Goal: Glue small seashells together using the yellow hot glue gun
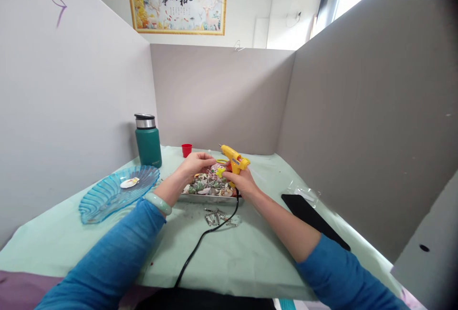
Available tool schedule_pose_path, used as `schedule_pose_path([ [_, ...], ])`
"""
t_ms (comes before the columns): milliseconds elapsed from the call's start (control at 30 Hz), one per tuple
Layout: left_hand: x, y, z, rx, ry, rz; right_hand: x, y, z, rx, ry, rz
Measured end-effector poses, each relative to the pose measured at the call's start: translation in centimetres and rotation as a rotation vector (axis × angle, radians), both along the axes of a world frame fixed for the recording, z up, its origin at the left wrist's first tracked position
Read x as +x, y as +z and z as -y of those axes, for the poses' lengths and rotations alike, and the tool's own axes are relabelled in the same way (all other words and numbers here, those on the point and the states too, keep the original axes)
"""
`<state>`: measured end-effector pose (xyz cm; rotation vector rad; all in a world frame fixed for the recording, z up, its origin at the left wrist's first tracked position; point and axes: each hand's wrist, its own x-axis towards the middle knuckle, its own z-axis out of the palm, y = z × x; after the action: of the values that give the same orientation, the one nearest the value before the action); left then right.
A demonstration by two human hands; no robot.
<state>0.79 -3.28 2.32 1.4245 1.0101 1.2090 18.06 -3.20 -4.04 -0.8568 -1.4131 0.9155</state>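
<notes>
My right hand (242,180) is wrapped round a yellow hot glue gun (235,158), its nozzle pointing up and to the left. By the right thumb shows a small bright yellow piece (220,172); whether the thumb grips it I cannot tell. My left hand (195,163) is closed, fingertips pinched close to the gun; what they hold is too small to make out. Both hands are over a metal tray (203,199) filled with shells and small decorative pieces (207,187). From the gun a black cord (205,233) runs down to the table's front edge.
Several metal clips (214,218) lie in front of the tray. To the left are a blue shell-shaped dish (103,200) holding a white shell (129,183), and a green bottle (148,143). A red cup (186,149) stands behind. At right lies a black flat object (311,219) by clear plastic (304,192).
</notes>
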Motion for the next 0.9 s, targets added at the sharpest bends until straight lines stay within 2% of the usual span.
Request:
schedule_pose_path([
  [200, -0.1, -0.1, -0.1, -0.016, -0.008, 0.014, -0.3, 0.8, 0.9, -0.071, 0.047, -0.084],
  [333, -0.3, -0.3, -0.5, 0.030, 0.003, 0.013, -0.3, 1.1, 1.1, -0.100, 0.043, -0.095],
  [633, -0.9, -0.1, -1.3, 0.193, 0.067, 0.020, -0.2, 0.8, 0.8, -0.121, 0.034, -0.102],
  [900, -1.1, 0.2, -1.0, 0.216, 0.104, -0.062, -0.1, 0.4, 0.2, -0.113, -0.031, -0.135],
])
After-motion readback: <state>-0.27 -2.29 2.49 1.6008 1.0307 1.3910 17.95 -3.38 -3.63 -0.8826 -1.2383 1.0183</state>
